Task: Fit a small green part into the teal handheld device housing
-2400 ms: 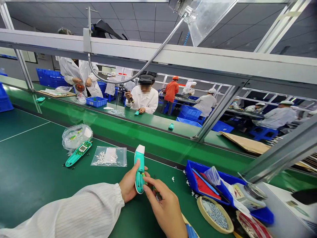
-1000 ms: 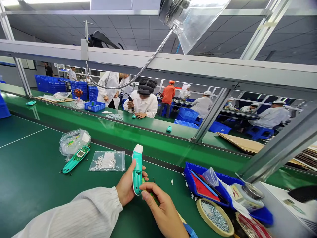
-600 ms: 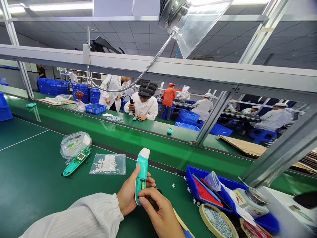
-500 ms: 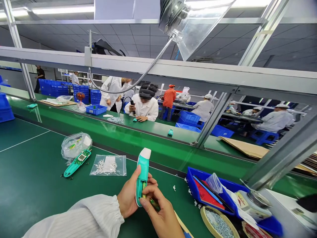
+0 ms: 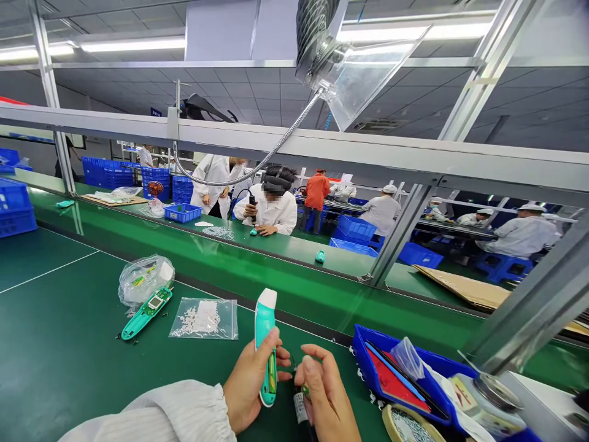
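bin [image 5: 364,363] holds red sheet [image 5: 392,385]; left hand [image 5: 246,393] grips teal device [image 5: 264,325], right hand [image 5: 329,399] pinches dark tool [image 5: 300,409]

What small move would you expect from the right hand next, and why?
Probably bring the small tool in the right hand sideways to the teal device. The left hand holds that device upright, and the tool's tip sits just beside it, not touching, so only a short move separates them.
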Motion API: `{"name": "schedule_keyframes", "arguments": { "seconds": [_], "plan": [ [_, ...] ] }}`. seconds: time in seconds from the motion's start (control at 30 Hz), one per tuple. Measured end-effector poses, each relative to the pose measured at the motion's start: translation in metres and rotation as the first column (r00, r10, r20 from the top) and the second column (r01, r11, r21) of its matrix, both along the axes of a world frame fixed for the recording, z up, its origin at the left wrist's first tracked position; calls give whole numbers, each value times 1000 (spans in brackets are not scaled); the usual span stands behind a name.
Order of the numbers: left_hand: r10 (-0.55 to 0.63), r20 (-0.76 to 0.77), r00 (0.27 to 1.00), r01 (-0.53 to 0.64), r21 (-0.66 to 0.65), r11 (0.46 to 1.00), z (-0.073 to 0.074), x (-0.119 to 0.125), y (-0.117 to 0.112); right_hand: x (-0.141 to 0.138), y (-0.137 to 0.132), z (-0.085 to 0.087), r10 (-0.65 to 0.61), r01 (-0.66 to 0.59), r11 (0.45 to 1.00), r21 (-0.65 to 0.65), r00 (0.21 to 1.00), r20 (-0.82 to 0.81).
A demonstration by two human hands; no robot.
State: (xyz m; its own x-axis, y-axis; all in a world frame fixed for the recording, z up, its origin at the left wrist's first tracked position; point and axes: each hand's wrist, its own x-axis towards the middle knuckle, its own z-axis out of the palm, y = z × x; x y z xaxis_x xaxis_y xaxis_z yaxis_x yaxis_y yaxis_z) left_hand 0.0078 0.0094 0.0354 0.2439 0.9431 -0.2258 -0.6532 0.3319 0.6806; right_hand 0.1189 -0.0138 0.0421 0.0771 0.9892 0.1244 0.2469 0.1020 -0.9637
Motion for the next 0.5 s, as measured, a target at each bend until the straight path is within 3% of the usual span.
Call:
{"name": "schedule_keyframes", "arguments": {
  "seconds": [0.1, 0.27, 0.5],
  "plan": [
    [-54, -94, 994, 63, 93, 994, -5, 1, -2, -2, -2, 2, -65, 64, 998, 24, 997, 49],
    [-126, -113, 986, 143, 149, 979, -7, 5, -9, -11, -5, 1, -113, 113, 993, 27, 994, 3],
    [-66, -108, 992, 84, 171, 982, -9, 5, -6, -6, -2, 3, -50, 47, 997, -57, 997, -55]
  ]
}}
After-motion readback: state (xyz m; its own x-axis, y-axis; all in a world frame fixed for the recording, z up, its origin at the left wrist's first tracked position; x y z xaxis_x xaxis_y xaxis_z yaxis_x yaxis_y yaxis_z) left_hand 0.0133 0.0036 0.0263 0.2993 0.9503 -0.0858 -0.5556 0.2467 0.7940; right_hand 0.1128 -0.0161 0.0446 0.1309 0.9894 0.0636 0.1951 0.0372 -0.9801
